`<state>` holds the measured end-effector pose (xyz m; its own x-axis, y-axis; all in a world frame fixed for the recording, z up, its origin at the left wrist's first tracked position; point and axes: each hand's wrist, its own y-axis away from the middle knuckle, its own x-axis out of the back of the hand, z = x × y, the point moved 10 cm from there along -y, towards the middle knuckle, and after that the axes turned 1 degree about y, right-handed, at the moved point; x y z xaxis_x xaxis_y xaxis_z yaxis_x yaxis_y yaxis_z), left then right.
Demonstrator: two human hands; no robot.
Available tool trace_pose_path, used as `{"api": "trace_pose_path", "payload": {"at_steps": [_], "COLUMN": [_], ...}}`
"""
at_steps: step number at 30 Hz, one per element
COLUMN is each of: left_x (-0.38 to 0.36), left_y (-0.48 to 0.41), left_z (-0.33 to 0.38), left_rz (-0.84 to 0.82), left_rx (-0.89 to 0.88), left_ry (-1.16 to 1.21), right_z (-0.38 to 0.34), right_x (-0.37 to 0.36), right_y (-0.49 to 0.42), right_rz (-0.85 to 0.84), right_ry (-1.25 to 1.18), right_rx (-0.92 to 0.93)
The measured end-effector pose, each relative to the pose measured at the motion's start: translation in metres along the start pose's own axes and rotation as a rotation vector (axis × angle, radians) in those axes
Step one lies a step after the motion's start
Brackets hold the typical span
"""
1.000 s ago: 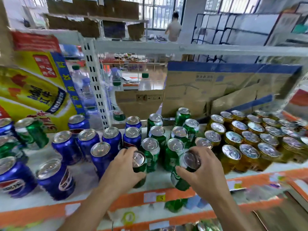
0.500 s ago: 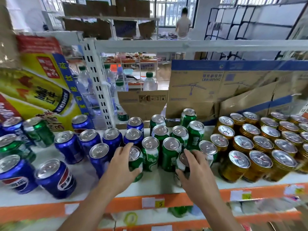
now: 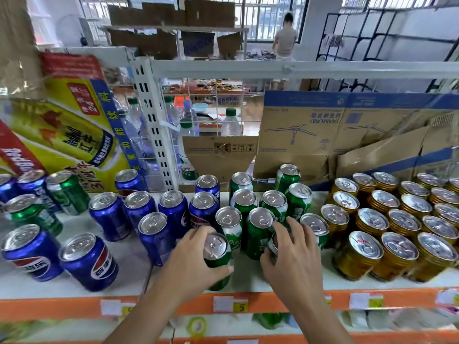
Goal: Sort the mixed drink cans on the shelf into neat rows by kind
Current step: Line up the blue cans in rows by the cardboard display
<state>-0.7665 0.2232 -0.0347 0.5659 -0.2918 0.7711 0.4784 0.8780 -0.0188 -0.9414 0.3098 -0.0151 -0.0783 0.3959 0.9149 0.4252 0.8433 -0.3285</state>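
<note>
The left hand [image 3: 191, 266] curls round a green can [image 3: 216, 254] standing upright near the front of the shelf [image 3: 129, 259]. Just beside it, the right hand [image 3: 290, 259] grips a second green can [image 3: 273, 244], fingers draped over its top and hiding most of it. Both touch the green cluster [image 3: 260, 227] behind. Blue cans [image 3: 159, 234] stand on the left and gold cans [image 3: 365, 254] on the right. 2 green strays [image 3: 67, 192] sit among the blue.

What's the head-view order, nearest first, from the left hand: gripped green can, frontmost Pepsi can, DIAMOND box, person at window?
1. Green can, in the left hand's grip.
2. Frontmost Pepsi can, to its left.
3. DIAMOND box, at the back, right.
4. Person, far background.
</note>
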Motion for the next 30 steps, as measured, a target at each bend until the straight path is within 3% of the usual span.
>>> {"api": "trace_pose_path", "payload": {"at_steps": [9, 16, 22, 26, 30], "left_x": [-0.035, -0.012, 0.034, 0.082, 0.126], "left_y": [0.001, -0.003, -0.004, 0.015, 0.037], "left_z": [0.030, 0.041, 0.015, -0.029, -0.079], "left_rz": [0.022, 0.064, 0.079, 0.148, 0.200], "left_rx": [-0.044, -0.093, -0.015, 0.136, 0.260], "left_ry": [0.099, -0.279, -0.494, -0.518, -0.523], "right_z": [0.000, 0.008, -0.034, -0.101, -0.179], "right_x": [0.015, 0.024, 0.022, 0.001, -0.015], "right_y": [-0.006, -0.019, -0.043, -0.053, -0.055], "right_rz": [0.114, 0.104, -0.011, -0.224, -0.309], "right_ry": [-0.106, -0.098, -0.103, -0.128, -0.204], "right_rx": [0.034, 0.051, 0.165, 0.313, 0.471]}}
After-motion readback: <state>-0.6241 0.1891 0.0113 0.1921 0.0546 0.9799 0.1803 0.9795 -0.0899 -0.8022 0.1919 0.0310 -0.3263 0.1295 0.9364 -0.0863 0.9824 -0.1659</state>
